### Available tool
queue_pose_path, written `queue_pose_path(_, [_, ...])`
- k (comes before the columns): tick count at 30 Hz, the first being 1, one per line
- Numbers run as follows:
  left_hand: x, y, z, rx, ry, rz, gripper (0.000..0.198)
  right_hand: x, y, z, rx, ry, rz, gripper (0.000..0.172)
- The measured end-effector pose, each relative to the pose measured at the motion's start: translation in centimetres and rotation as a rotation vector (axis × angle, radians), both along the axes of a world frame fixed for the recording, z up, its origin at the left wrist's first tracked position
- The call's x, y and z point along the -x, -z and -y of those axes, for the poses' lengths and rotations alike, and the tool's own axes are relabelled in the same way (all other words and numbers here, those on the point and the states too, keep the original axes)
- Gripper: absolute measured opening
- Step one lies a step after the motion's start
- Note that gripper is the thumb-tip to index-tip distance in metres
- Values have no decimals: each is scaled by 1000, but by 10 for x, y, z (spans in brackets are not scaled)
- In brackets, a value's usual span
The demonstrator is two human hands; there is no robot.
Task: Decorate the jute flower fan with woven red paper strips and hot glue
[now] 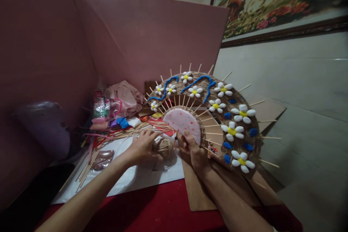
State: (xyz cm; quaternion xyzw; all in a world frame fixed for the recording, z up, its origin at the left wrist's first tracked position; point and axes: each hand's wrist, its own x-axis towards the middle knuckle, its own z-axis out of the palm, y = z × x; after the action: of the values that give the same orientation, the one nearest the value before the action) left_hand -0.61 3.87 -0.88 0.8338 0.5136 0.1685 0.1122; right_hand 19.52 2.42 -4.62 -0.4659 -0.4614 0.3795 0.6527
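Note:
My right hand grips a half-round craft fan by its lower middle, the thumb pressed on the pink dotted centre. The fan's wide band of woven twine is held on thin sticks that radiate outward and poke past its rim. White daisies with yellow middles, blue wavy strips and blue leaf shapes decorate it. Beside a ball of brown twine, my left hand has its fingers apart around the ball's left side; whether they touch it I cannot tell.
Loose thin sticks and a clear packet lie on white paper over a red cloth. Packs of coloured clay and a pink bag are behind. Brown cardboard lies under the fan.

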Motion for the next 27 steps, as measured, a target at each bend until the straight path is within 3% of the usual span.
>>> queue_pose_path(5, [11, -1, -6, -42, -30, 277, 70, 2, -3, -2, 70, -53, -116, 35])
queue_pose_path(10, [18, 3, -10, -94, -180, 657, 40, 2, -8, -4, 108, -157, -246, 34])
queue_pose_path(20, [48, 0, -16, -254, -504, 1386, 31, -8, -33, -13, -40, -253, -530, 29])
queue_pose_path(24, [60, -1, -17, -149, -577, 1625, 25, -18, -42, -18, -73, -294, -602, 30])
queue_pose_path(27, [61, -2, -15, 18, -542, 1759, 26, -23, -50, -19, -86, -276, -609, 28])
